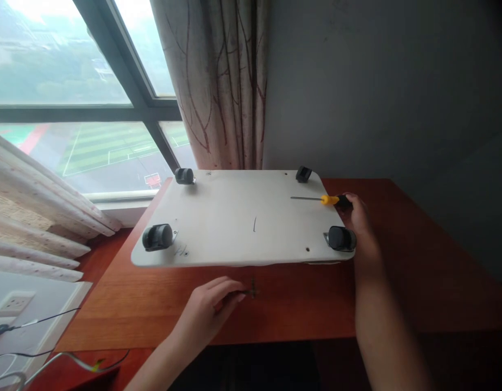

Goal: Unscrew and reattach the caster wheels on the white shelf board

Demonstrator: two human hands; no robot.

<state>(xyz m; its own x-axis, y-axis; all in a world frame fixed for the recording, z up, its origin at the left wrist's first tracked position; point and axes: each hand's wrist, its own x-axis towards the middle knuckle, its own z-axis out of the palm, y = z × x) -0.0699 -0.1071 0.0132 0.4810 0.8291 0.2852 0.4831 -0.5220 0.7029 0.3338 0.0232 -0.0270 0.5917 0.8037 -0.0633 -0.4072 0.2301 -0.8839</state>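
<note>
A white board point(234, 217) with rounded corners lies flat on the wooden table, with black caster wheels at its corners. My right hand point(357, 212) is closed around the black end of a yellow-and-black screwdriver point(330, 200). Its shaft points left over the board's right part, between the far right caster point(303, 174) and the near right caster point(341, 238). In front of the board's near edge, my left hand point(216, 298) pinches a small, thin, dark cross-shaped piece point(253, 290) just above the table. What exactly that piece is stays unclear.
The wooden table point(153, 309) reaches out beyond the board on the right. Two more casters, the far left one point(184, 176) and near left one point(157, 237), stick up from the board. Behind are a curtain point(226, 81) and window; cables point(71, 361) run at lower left.
</note>
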